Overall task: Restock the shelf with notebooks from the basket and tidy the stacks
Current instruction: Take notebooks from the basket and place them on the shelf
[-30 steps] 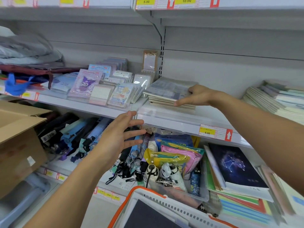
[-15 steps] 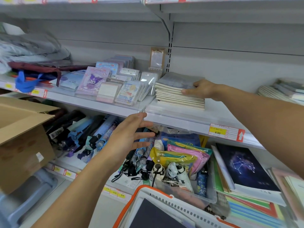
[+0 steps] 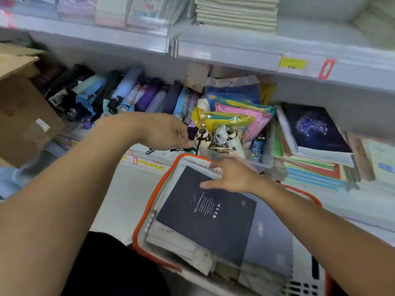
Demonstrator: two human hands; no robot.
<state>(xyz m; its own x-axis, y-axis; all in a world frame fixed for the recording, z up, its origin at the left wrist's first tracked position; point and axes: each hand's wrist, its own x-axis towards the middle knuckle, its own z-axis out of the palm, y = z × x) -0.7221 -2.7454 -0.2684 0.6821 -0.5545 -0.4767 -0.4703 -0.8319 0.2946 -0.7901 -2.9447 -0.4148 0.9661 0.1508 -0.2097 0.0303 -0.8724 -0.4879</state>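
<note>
Since the earlier frames both hands have come down off the upper shelf, and the view has dropped to the basket [image 3: 149, 201] at near centre. The dark notebook [image 3: 205, 214] lies flat on top of the pile inside it, its long axis running from near right to far left, far corner tucked against the orange rim. The right hand [image 3: 233, 178] is directly over that far edge, fingers spread and fairly straight, tips at or just touching the cover; it grips nothing yet. The left hand [image 3: 164, 133] sits farther away and to the left, over the lower shelf's front edge beside the folded umbrellas [image 3: 128, 90], fingers curled downward; whether it pinches the black strap there I cannot tell. The right hand is nearer, likely the one to lift.
</note>
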